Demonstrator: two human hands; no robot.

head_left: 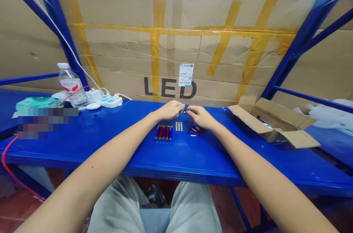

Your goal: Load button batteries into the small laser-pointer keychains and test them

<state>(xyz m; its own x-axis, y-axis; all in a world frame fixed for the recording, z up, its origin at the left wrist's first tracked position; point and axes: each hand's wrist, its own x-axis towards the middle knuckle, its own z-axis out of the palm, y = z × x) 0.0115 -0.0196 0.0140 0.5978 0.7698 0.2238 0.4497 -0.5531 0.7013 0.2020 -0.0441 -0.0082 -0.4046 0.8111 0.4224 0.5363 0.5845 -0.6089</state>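
My left hand [171, 110] and my right hand [200, 116] meet above the blue table, fingertips almost touching. Both are closed in a pinch. A small shiny metal piece with a bit of green [185, 110] shows at the right fingertips; its kind is too small to tell. What the left fingers pinch is hidden. Just below the left hand, several slim red and blue metal tubes [163, 133] lie side by side. Silver button cells [179, 126] are laid out in rows beside them. Under my right hand rests a small pile of red and blue carabiners [194, 131].
An opened cardboard box [271, 119] stands at the right. To the left are a water bottle [72, 88], a white power strip [110, 101] with cords and a green packet [38, 103]. A large cardboard sheet [124, 53] rises behind the blue table [209, 156].
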